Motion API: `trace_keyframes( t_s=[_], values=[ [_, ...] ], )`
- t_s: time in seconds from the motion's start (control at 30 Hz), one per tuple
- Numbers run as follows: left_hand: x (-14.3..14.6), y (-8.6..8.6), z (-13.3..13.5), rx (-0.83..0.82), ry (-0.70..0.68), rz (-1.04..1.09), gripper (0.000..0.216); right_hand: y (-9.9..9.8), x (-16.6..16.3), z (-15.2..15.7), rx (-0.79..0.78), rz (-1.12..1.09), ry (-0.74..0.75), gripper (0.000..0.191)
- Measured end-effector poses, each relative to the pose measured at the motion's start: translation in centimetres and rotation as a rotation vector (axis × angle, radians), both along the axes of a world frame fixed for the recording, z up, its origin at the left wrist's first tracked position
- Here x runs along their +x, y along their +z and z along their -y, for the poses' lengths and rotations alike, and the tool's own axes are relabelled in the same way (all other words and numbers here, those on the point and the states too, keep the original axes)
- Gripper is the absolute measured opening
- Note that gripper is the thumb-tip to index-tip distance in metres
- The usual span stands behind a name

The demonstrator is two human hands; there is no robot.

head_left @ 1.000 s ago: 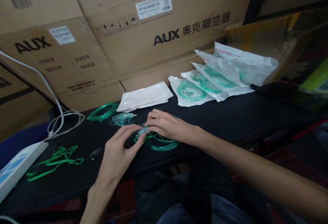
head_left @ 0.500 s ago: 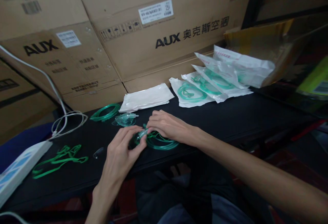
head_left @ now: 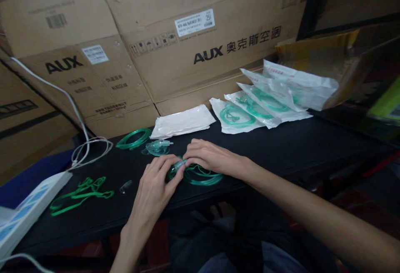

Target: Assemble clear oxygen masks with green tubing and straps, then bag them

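Note:
My left hand [head_left: 162, 177] curls its thumb and fingers around a clear green-tinted oxygen mask [head_left: 177, 166], low over the black table. Fingertips of my right hand [head_left: 206, 154] pinch at the mask's port end, touching the left fingertips. What they grip there looks like the end of the green oxygen tubing [head_left: 206, 179], though the fingers mostly hide it. The tubing lies coiled beneath my right hand, with a thin green strap on it. Just behind sits a second clear mask [head_left: 159, 148], beside another green tubing coil [head_left: 134, 139].
Green elastic straps [head_left: 81, 194] and a small clear plastic piece [head_left: 126, 186] lie left. A white power strip [head_left: 40, 206] with a cable borders them. White pouches [head_left: 184, 121] and packaged mask sets [head_left: 237, 116] stand behind, before large cardboard boxes [head_left: 146, 68].
The view has shifted slightly, so everything sits a little farther right and lower. Both hands keep their hold at the mask, with the fingertips slightly closer together.

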State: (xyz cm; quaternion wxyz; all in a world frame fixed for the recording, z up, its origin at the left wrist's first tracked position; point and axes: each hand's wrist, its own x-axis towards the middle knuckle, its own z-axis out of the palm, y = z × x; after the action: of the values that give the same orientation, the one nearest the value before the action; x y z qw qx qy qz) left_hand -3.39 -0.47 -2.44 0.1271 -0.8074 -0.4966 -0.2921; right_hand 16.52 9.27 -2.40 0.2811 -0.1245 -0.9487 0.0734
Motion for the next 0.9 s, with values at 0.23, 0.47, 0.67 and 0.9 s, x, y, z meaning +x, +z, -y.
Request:
trace_keyframes(
  t_s=[0.23,0.47,0.67,0.9],
  values=[
    [-0.07,0.0,-0.14,0.046,-0.021,0.008,0.013,-0.06,-0.34,-0.15,0.059,0.007,-0.001,0.022],
    [0.07,0.05,0.27,0.16,-0.018,-0.047,0.017,-0.17,-0.5,0.12,0.033,-0.016,-0.023,0.02],
    [0.21,0.18,0.34,0.171,-0.023,-0.009,0.017,0.33,-0.18,0.3,0.057,-0.043,-0.038,0.018],
    [0.09,0.36,0.16,0.12,-0.049,0.101,0.011,0.45,-0.2,0.33,0.12,-0.134,0.009,0.02]
  ],
)
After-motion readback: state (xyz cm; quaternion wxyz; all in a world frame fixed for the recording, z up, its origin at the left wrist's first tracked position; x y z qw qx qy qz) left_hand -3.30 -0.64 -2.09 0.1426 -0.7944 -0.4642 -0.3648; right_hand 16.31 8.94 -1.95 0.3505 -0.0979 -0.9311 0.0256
